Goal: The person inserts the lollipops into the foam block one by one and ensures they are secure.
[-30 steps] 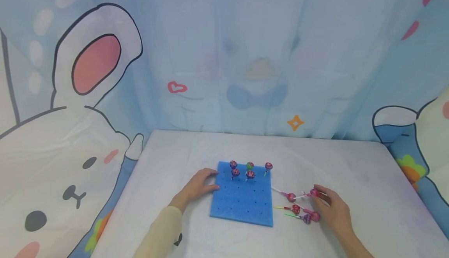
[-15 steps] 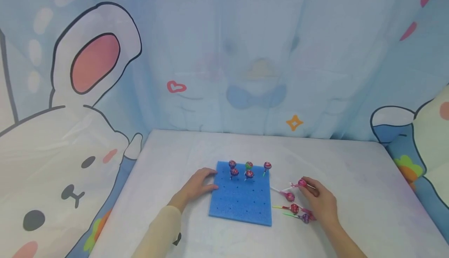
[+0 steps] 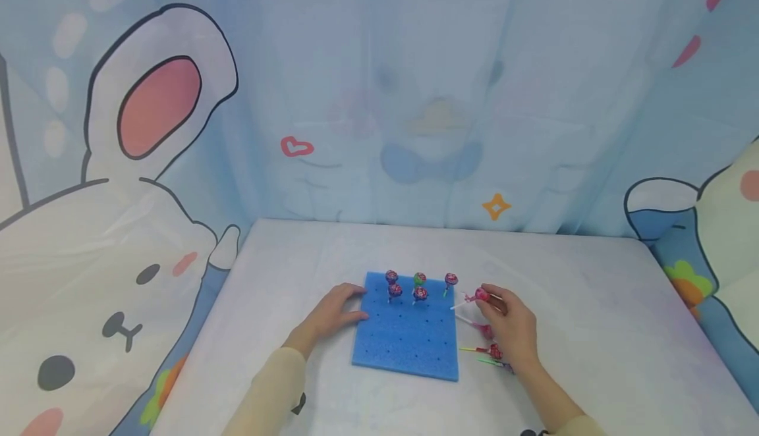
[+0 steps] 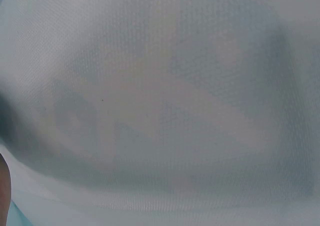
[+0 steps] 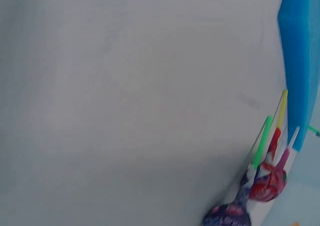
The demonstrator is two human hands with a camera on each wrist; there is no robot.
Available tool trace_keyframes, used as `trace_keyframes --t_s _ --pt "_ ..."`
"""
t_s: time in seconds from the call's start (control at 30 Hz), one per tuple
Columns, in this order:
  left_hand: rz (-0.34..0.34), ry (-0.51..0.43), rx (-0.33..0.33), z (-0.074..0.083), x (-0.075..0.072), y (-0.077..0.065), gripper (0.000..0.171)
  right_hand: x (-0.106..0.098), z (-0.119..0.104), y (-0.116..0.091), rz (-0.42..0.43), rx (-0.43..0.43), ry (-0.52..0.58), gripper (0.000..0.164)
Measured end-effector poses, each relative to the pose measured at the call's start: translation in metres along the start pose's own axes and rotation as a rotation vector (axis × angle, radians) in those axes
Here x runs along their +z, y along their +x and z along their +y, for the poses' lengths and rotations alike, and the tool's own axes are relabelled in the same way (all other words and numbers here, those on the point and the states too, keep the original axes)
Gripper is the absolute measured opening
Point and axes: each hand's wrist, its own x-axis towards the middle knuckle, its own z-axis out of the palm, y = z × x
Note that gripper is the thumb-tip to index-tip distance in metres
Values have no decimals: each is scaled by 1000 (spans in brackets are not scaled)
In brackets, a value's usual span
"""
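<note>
My right hand (image 3: 514,325) pinches a pink-wrapped lollipop (image 3: 481,295) by its head, its white stick reaching the right edge of a blue foam board (image 3: 406,350) with rows of small holes. Fingers and thumb of my left hand (image 3: 331,312) rest against the board's left edge. Several lollipops stand upright in the far part of the board, among them a green one (image 3: 420,279) and one near the right corner (image 3: 451,279). Right of the board lie a pink lollipop (image 3: 486,331), a red one with a yellow stick (image 3: 495,352) and a purple one (image 5: 227,217) with a green stick, partly under my right hand.
The board lies on a table with a pale cloth (image 3: 308,251). A light-blue curtain (image 3: 356,93) with cartoon animals hangs behind and at the sides. The left wrist view shows mostly pale, blurred fabric (image 4: 160,106).
My right hand has moved left and away from me, carrying the pink lollipop from the loose pile to the board's right edge. My left hand stays at the board.
</note>
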Motion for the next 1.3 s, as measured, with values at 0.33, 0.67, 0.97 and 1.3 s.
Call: trace_keyframes --t_s 0.33,0.67,0.97,1.3 --pt "8 2 14 -1 -1 1 54 37 13 11 72 -231 -57 37" --pt "3 -6 15 0 -1 1 54 52 -2 6 97 -293 -95 35" --pt "-7 7 -11 0 1 1 56 52 -16 2 43 -280 -117 34" --pt "-7 6 -14 2 0 -1 55 59 -23 3 -64 -159 -1 33"
